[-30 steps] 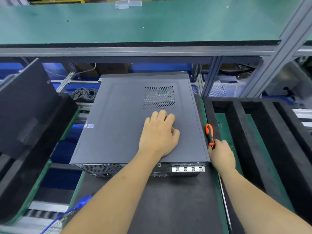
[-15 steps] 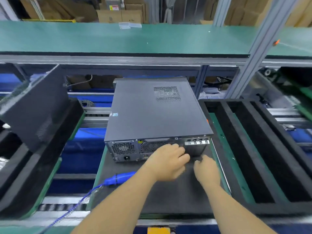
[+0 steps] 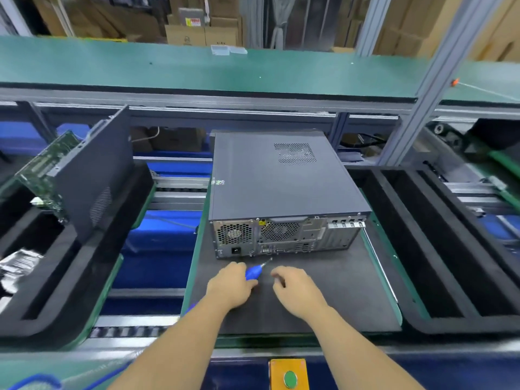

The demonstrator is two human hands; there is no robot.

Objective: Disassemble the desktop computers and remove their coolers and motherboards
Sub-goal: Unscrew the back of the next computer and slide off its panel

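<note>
A closed dark grey desktop computer (image 3: 281,181) lies flat on a black foam pad (image 3: 332,294), its rear panel with fans and ports facing me. My left hand (image 3: 229,285) grips a blue electric screwdriver (image 3: 254,272) just in front of that panel; the bit points up and right at the ports, a short gap away. My right hand (image 3: 295,291) hovers beside it over the pad with fingers loosely curled and nothing in them.
A black foam tray (image 3: 84,249) at left holds a leaning side panel (image 3: 92,175) and a green circuit board (image 3: 45,175). A slotted black foam tray (image 3: 439,249) stands at right. Behind runs a green shelf (image 3: 197,68). A yellow box with a green button (image 3: 289,375) sits at the near edge.
Both hands have pulled back from the computer's rear panel toward me. My left hand now holds the blue screwdriver, which lay on the pad half a second ago. The view has moved back.
</note>
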